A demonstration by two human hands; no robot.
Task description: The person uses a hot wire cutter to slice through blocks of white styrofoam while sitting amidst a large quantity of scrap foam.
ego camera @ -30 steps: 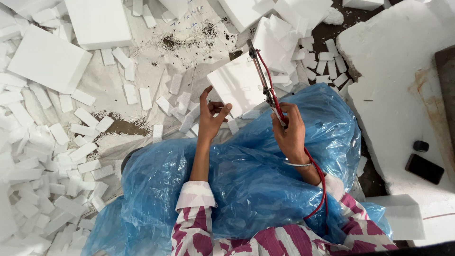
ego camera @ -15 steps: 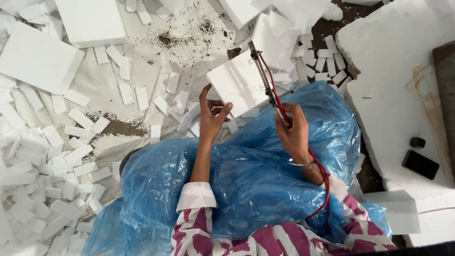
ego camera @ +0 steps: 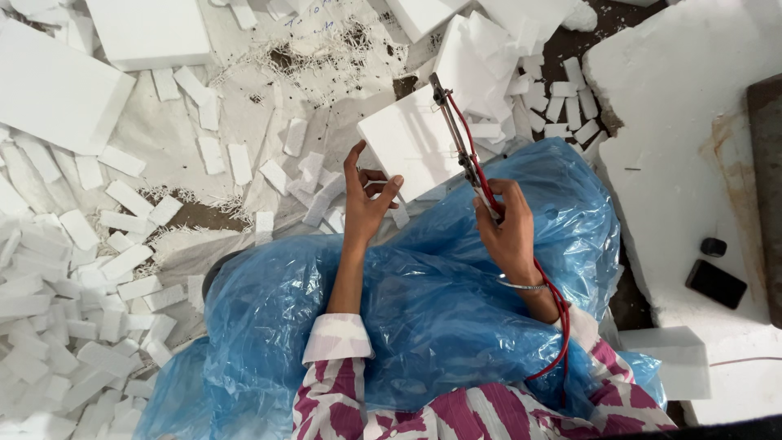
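My left hand (ego camera: 364,200) pinches near edge of white foam slab (ego camera: 411,143). My right hand (ego camera: 507,232) fisted round cutter tool (ego camera: 460,143) handle; tool's long axis runs far-left along slab's right edge, touching.

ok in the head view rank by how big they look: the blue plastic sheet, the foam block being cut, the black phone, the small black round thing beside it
1. blue plastic sheet
2. foam block
3. black phone
4. small black round thing

The left hand steadies the block; the right hand grips the cutting tool.
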